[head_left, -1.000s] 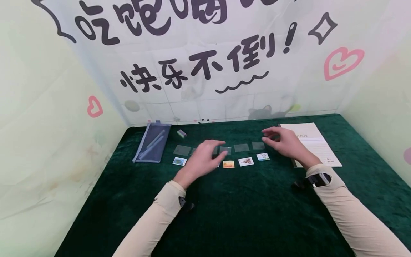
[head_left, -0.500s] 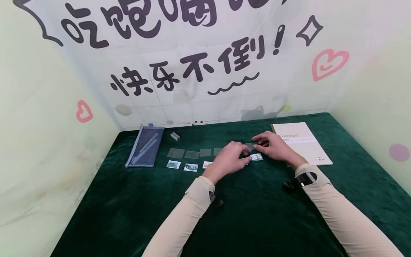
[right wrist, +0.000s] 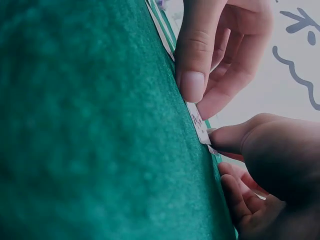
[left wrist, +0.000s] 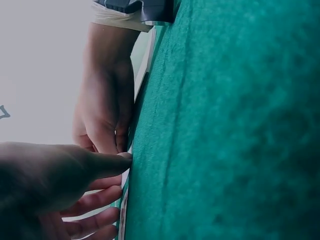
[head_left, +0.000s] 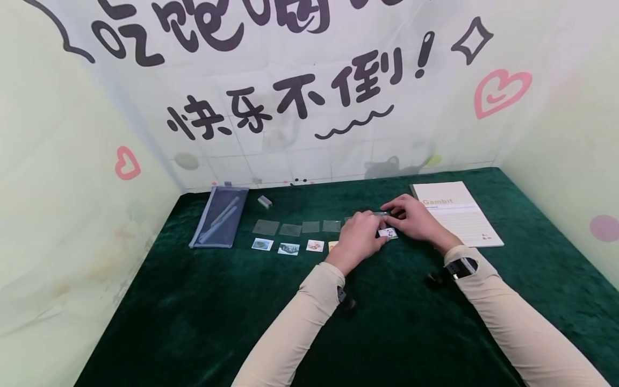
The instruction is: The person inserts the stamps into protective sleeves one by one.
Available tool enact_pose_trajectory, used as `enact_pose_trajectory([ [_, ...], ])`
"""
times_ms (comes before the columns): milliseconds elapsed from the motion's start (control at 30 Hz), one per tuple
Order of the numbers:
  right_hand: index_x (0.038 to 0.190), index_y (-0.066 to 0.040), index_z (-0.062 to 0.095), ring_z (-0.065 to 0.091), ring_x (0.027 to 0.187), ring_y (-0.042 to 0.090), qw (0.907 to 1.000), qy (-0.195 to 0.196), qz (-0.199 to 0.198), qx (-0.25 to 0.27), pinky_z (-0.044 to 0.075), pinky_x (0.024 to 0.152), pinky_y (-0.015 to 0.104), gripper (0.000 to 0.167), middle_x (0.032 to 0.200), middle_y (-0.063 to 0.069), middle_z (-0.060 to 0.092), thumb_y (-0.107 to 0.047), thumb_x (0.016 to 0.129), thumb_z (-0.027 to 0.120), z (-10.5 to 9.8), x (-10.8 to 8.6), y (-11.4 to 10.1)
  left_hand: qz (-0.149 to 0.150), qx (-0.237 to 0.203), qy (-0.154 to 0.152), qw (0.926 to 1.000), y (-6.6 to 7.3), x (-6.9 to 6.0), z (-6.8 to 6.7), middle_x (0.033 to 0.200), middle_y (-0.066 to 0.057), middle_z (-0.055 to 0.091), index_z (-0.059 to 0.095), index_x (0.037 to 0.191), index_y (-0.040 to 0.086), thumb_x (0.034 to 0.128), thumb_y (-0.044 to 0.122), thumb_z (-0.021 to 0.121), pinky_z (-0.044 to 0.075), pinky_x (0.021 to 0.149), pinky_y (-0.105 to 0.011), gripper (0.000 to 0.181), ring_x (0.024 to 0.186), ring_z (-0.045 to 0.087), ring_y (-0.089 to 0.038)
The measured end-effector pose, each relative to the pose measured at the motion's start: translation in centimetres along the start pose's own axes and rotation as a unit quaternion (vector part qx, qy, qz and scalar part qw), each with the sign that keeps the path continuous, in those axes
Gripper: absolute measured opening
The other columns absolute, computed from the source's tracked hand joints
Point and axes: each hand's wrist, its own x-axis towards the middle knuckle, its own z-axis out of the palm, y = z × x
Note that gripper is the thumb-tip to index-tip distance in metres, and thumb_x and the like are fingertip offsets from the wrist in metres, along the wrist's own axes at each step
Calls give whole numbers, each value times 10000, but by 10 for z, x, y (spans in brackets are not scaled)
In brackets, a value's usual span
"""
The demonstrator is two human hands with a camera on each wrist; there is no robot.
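My left hand (head_left: 360, 235) reaches down at the right end of a row of small picture cards. Its thumb lies at the edge of the rightmost picture card (head_left: 388, 233), and its fingertips come close to the right hand's. From the other side my right hand (head_left: 413, 216) holds its thumb and forefinger at a small clear plastic sleeve (head_left: 381, 213), apparently pinching the edge; the fingertips partly hide it. In the right wrist view the white picture card (right wrist: 199, 122) lies flat between the left thumb (right wrist: 192, 85) and the right thumb (right wrist: 225, 137).
More clear sleeves (head_left: 266, 227) lie in a row behind more picture cards (head_left: 288, 249). A blue mesh pencil pouch (head_left: 220, 217) with pens inside and an eraser (head_left: 265, 201) are at the back left. A notebook (head_left: 456, 212) lies right, on a green cloth (head_left: 193, 317).
My left hand has moved right from the middle of the row to the rightmost card and sleeve. My right hand has closed in on that sleeve. The head view has shifted slightly.
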Motion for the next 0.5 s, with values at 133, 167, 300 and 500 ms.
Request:
enact_pose_trajectory([
  [133,1278,-8,752,669,1139,407,10000,78,-23,15,578,990,606,261,1266,255,636,-95,1036,711,-1,-1,-1,-21,-170,45,9998,2,0,0,1193,27,703,719,1171,237,1025,393,768,585,964,-386,220,1080,624,-174],
  [167,1270,-11,755,669,1140,405,10000,86,-3,31,579,990,602,253,1265,251,636,-96,1035,715,-1,-1,-1,-9,-218,61,9997,2,0,0,1183,36,702,708,1170,239,1023,386,772,580,952,-377,218,1069,619,-167],
  [300,1245,-16,759,672,1144,404,9998,133,53,107,582,986,596,235,1266,246,642,-101,1028,727,-2,-2,-1,103,-361,152,9992,1,0,0,1098,67,697,690,1141,246,1027,337,773,556,882,-333,168,993,606,-134],
  [500,1189,-22,768,679,1135,389,9994,171,208,229,582,985,589,188,1247,235,662,-113,1029,730,-1,-2,-2,247,-1072,205,9937,-5,-1,-1,1006,85,690,694,1107,226,1067,252,715,533,784,-236,52,854,616,-72],
])
